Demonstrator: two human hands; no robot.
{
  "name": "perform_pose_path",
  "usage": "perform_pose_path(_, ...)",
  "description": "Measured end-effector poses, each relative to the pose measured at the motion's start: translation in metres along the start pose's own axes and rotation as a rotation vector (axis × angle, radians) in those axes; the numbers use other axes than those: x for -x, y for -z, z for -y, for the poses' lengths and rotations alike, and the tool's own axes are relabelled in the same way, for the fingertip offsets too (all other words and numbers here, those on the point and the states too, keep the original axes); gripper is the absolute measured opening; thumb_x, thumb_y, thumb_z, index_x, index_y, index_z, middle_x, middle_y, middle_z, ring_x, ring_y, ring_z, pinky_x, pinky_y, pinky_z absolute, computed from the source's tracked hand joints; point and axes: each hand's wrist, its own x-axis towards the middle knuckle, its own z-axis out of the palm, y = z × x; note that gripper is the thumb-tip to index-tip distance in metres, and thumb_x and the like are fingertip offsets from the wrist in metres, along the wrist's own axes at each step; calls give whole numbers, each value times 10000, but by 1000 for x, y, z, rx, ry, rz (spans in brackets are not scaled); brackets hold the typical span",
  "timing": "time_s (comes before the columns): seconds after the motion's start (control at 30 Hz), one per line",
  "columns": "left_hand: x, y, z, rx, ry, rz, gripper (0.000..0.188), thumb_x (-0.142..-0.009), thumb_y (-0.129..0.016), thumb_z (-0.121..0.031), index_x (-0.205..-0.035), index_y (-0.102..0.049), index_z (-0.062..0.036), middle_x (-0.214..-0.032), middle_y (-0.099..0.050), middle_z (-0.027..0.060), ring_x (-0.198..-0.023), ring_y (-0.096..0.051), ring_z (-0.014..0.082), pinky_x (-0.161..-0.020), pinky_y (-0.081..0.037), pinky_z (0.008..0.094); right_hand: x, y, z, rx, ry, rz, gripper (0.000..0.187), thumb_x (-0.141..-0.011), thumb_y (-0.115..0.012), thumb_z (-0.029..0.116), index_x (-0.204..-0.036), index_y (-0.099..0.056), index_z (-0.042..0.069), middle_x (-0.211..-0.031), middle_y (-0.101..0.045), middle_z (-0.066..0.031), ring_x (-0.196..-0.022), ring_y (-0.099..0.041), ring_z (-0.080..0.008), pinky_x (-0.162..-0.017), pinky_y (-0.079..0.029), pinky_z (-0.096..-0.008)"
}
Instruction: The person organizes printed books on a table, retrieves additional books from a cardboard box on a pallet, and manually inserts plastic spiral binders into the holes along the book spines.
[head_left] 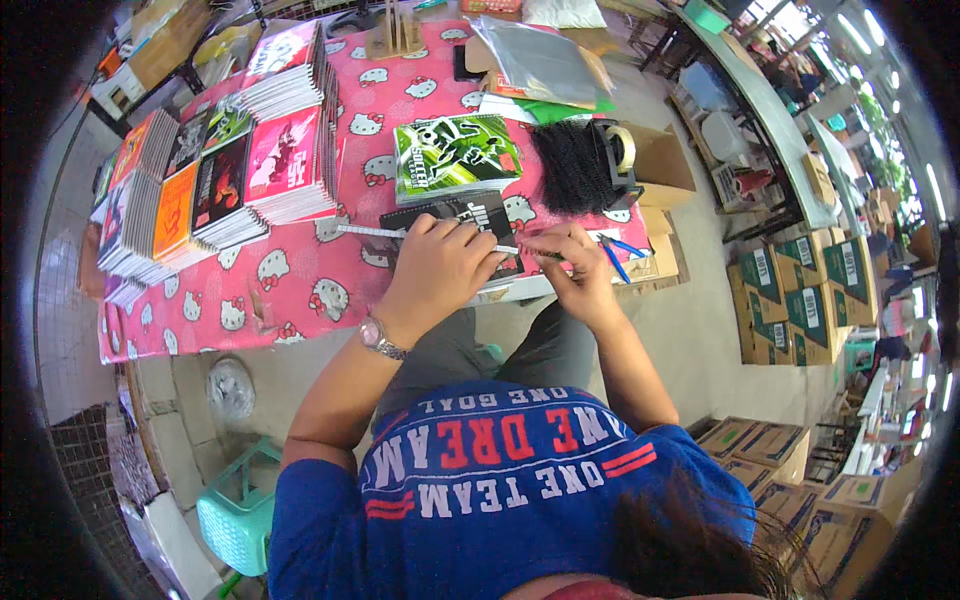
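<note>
My left hand (450, 262), with a wristwatch at its wrist, presses down near the table's front edge, fingers together and curled over a narrow white strip (368, 231). The strip pokes out on both sides of the hand; whether it is a ruler or a paper edge I cannot tell. Beneath lies a dark-covered notebook (480, 208), partly hidden by the fingers. Just right of the strip's end, my right hand (572, 262) pinches thumb and fingers together; what is between them is too small to make out. Blue-handled pliers (620, 258) lie beside the right hand.
Behind my hands sits a stack of green-covered notebooks (455, 155). A bundle of black binding coils (575, 165) and a tape dispenser (618, 150) stand to its right. Several notebook stacks (292, 160) fill the left. Plastic sleeves (540, 60) lie at the back on the pink tablecloth (300, 270).
</note>
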Motion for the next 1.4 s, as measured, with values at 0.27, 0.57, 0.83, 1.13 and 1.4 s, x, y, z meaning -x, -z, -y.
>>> perform_pose_path(0.27,2,2,0,-9,-5,44,180,-830,-634,-291,-848,-621,-112,-795,-611,28,-771,-581,204,-722,-388,362,2,-3,2,-19,36,-9,327,-751,-597,-76,-1039,-666,64,-948,-596,-134,-901,-594,-277,-791,-483,-320)
perform_pose_path(0.57,2,2,2,-2,-59,69,185,-847,-620,-291,-837,-612,-106,-778,-615,36,-752,-584,210,-716,-391,358,7,-6,5,71,30,20,321,-759,-628,-38,-1055,-672,79,-938,-580,-127,-890,-590,-277,-768,-485,-342)
perform_pose_path(0.83,-3,3,6,26,-26,88,196,-841,-623,-292,-846,-606,-97,-774,-623,51,-748,-587,224,-708,-400,363,6,-11,-11,-77,-3,-26,257,-821,-632,15,-1071,-671,61,-932,-609,-93,-831,-574,-176,-703,-471,-278)
perform_pose_path(1.13,-5,-4,-9,-39,-115,89,238,-805,-607,-194,-1019,-562,-99,-839,-601,57,-813,-589,229,-727,-397,373,-2,0,17,30,-57,40,205,-902,-583,105,-1080,-523,23,-759,-601,-101,-629,-579,-231,-597,-481,-316)
perform_pose_path(1.4,0,0,-6,22,-82,135,208,-826,-610,-223,-982,-563,-95,-861,-621,61,-829,-591,236,-775,-399,377,-21,3,-33,-649,-593,150,242,-925,-555,234,-1008,-513,11,-750,-616,-158,-605,-611,-344,-585,-507,-433)
